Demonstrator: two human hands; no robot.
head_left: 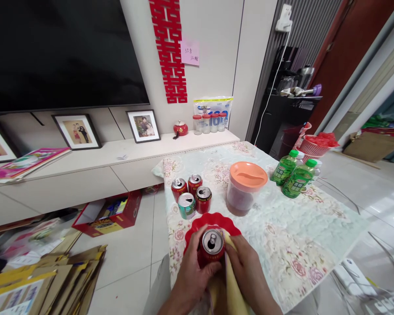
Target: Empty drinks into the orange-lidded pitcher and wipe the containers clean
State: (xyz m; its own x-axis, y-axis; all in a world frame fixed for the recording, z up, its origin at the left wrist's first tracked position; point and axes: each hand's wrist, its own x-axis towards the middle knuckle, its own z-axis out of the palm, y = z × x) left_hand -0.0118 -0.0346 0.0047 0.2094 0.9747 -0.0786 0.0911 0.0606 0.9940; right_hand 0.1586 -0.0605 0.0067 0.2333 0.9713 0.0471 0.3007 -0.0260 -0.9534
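Observation:
Upright between my hands is an opened red drink can (212,242), its silver top facing me. My left hand (194,271) wraps round the can's left side, thumb across its front. A yellow cloth (233,284) is gripped in my right hand (248,262), pressed to the can's right side and hanging down. Right behind the can lies a red scalloped dish (197,224), partly hidden by my hands. Beyond the dish stand a teal can (187,209) and several red cans (203,203), grouped close together.
A clear tub with an orange lid (248,176) stands past the dish. Green-capped bottles (297,179) stand at the table's right. The flowered tablecloth (292,245) covers the table. Flattened cardboard (62,280) and an open red box (110,214) are on the floor at left.

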